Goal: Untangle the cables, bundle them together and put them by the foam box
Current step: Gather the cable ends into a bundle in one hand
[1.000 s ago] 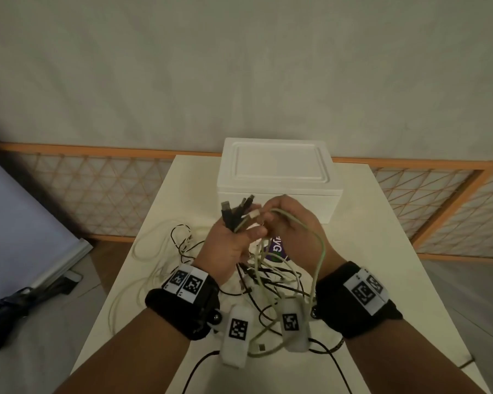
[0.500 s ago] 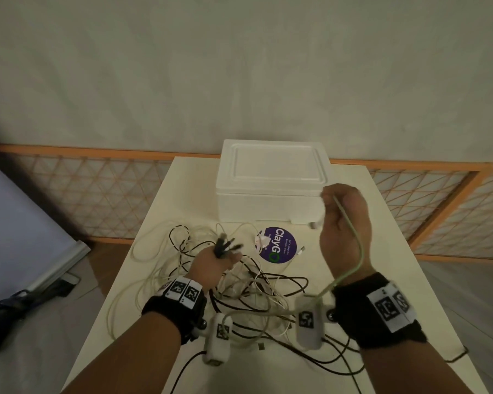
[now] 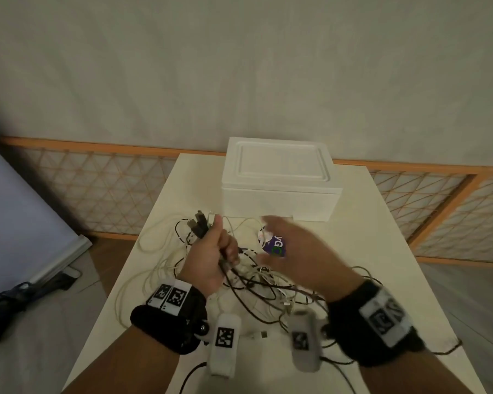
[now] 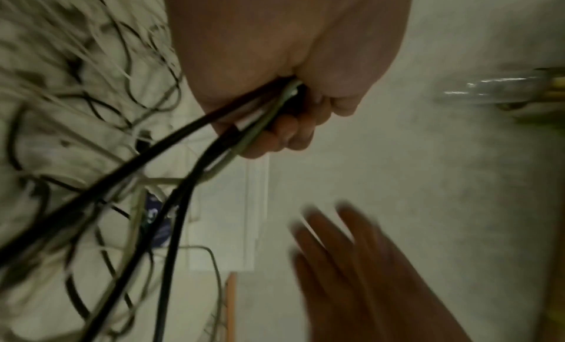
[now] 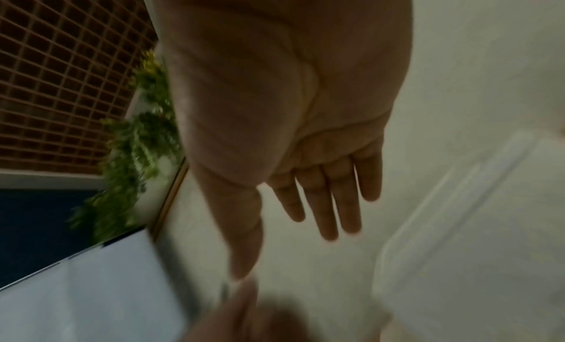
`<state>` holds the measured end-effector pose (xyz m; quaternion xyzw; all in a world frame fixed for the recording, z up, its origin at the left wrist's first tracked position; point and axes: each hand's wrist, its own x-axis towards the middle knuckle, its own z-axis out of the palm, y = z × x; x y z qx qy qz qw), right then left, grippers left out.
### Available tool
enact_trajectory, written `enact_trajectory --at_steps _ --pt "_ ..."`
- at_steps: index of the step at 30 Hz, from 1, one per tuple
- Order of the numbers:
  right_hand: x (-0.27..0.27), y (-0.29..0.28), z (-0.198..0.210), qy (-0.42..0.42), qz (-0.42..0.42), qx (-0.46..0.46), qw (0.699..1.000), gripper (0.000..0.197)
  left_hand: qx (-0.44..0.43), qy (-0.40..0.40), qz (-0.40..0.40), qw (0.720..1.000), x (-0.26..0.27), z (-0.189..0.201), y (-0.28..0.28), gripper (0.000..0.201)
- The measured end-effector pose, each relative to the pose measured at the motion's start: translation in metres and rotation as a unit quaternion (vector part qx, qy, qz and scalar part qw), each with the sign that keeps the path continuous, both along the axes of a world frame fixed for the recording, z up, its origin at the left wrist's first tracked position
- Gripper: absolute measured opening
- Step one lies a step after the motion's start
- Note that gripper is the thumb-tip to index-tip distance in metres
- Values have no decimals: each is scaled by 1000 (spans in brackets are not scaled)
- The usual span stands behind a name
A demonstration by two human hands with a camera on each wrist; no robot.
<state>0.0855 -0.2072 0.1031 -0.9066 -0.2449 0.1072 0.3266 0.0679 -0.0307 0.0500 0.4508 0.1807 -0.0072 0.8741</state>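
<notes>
Overall, cream table; plain wall behind

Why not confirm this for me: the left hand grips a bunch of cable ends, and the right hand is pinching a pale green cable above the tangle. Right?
Not quite. The left hand does grip the cable ends, but the right hand holds nothing: its fingers are spread straight above the tangle. The right wrist view shows this plainly.
</notes>
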Motion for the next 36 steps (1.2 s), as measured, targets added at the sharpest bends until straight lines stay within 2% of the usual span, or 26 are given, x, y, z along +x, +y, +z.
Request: enact_trajectory --at_steps 1,2,3,5,7,10,14,17,19,21,23,24,25,27,29,32,34,36 --pt "-9 18 -6 59 60 -11 996 76 -9 -29 -18 999 -3 8 -5 56" --pt "-14 30 -18 88 91 -15 992 73 -17 -53 -29 998 -7 15 -8 55" --pt "-17 37 -28 97 91 -12 991 59 -30 -68 -32 997 -10 19 -8 56" --pt "-14 35 -42 82 74 -37 993 31 -76 -88 -9 993 -17 24 2 59" --pt "-7 16 -51 20 79 -143 986 18 -151 -83 59 983 -23 24 28 59" --pt "3 -39 -60 -46 3 -216 975 19 -212 -27 154 965 -31 13 83 58" --pt "8 -116 -52 -90 -138 -221 961 29 -173 44 224 958 -49 -13 134 55" --pt "4 -154 -58 -125 -218 -236 939 30 -150 119 216 957 -64 -43 133 53" --pt "3 -163 -71 -80 -228 -314 918 27 -133 166 190 958 -73 -64 119 55" --pt "0 -163 -87 60 -144 -404 901 27 -112 214 161 957 -82 -86 104 49" --pt "-5 -153 -92 237 -54 -433 868 68 -88 250 147 953 -90 -105 95 44" --pt "-7 -145 -90 280 -36 -411 867 82 -77 266 146 950 -92 -111 93 40" --pt "-6 -136 -89 284 -28 -367 885 79 -67 278 146 947 -95 -115 89 35" --pt "-8 -106 -90 201 -16 -228 953 49 -56 294 151 942 -97 -116 80 24" --pt "-12 -65 -93 129 19 -139 982 30 -59 296 167 939 -97 -116 69 24" --pt "-26 2 -108 145 150 -107 972 29 -59 287 157 943 -95 -117 54 36" --pt "-35 36 -127 112 239 -152 952 32 -33 286 126 950 -94 -118 48 39" --pt "-37 58 -144 93 273 -193 938 37 -2 287 107 952 -94 -118 44 35"
